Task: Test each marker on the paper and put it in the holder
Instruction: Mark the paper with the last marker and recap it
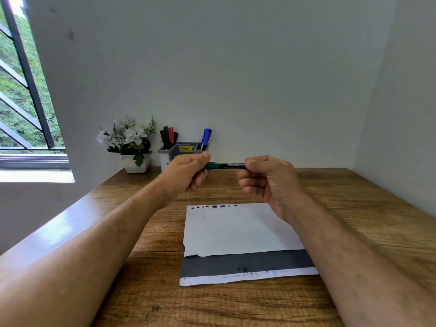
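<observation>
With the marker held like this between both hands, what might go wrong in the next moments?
1. The left hand grips the green cap end and the right hand the black barrel of the green-capped marker, above the white paper sheet. A sudden pull may jerk the tip and stain fingers or the wooden table.
2. The grey marker holder stands close behind; a jerk could knock it.

Soft daylight enters from the window (21, 90), well left of the hands. Glare streaks the table (354, 208) edge there. Wide-angle bending warps the frame's borders.
</observation>
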The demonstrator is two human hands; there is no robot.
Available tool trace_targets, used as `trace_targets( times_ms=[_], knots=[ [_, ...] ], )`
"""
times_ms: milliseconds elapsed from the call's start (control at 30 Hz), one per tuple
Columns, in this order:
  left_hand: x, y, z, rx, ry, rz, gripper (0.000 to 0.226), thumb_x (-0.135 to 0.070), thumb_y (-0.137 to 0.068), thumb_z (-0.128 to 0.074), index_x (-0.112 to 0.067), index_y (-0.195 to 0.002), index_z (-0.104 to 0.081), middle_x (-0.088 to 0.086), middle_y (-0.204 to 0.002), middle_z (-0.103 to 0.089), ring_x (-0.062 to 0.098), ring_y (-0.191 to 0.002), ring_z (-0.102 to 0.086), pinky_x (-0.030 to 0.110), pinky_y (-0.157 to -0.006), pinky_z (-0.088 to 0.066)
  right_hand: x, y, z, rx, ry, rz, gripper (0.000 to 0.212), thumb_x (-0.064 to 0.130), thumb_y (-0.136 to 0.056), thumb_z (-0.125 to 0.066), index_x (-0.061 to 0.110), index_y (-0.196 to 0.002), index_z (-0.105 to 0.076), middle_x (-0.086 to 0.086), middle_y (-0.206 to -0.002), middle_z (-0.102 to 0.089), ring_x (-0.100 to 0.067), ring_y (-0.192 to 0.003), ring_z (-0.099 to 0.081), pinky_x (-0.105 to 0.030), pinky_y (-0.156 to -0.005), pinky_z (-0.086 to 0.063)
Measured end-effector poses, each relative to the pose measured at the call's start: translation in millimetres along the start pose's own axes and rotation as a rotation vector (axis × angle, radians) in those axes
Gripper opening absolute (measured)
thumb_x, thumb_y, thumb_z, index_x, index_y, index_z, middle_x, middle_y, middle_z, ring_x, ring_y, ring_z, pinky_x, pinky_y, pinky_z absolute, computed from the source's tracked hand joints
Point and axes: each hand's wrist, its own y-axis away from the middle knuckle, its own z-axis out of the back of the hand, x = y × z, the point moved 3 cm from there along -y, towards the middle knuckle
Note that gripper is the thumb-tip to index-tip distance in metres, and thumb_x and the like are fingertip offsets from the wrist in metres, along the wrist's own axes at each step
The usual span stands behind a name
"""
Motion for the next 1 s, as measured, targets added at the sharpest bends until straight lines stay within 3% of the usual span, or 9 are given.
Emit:
trace_targets(
  times_ms=[167,333,533,1000],
  knots=[
    [6,3,-4,0.050,-0.156,0.124,0.058,-0.066,-0.092,-0.029,-0.015,-0.076,-0.054,-0.007,-0.054,-0.038,0.009,-0.045,-0.029,0.023,-0.045,-0.029,-6,2,-6,0.029,0.241,0.053,0.009,0.003,-0.088,-0.060,0.008,-0.082,-0.064,-0.007,-0.056,-0.064,-0.017,-0.040,-0.051,-0.022,-0.038,-0.041],
    [10,1,-8,0.071,-0.148,0.160,0.044,-0.047,-0.104,-0.036,-0.018,-0.075,-0.052,-0.012,-0.052,-0.038,0.008,-0.046,-0.029,0.021,-0.045,-0.027,-10,1,-6,0.032,0.381,0.072,0.008,0.014,-0.087,-0.070,0.016,-0.084,-0.077,0.002,-0.050,-0.054,-0.007,-0.037,-0.039,-0.019,-0.039,-0.030],
    [4,0,-17,0.133,-0.128,0.100,0.033,-0.024,-0.107,-0.038,-0.019,-0.075,-0.045,-0.013,-0.052,-0.037,0.003,-0.044,-0.029,0.016,-0.041,-0.028,-14,1,-4,0.039,0.304,0.047,0.006,0.013,-0.084,-0.074,0.015,-0.080,-0.076,0.001,-0.049,-0.054,-0.008,-0.038,-0.039,-0.019,-0.041,-0.031],
    [-6,3,-26,0.100,-0.230,0.027,0.031,-0.022,-0.107,-0.039,-0.021,-0.076,-0.048,-0.010,-0.058,-0.037,0.006,-0.048,-0.032,0.023,-0.049,-0.028,-20,0,0,0.069,0.211,0.032,0.006,0.009,-0.088,-0.069,0.012,-0.084,-0.072,-0.002,-0.048,-0.051,-0.010,-0.035,-0.031,-0.018,-0.041,-0.027]
  ],
)
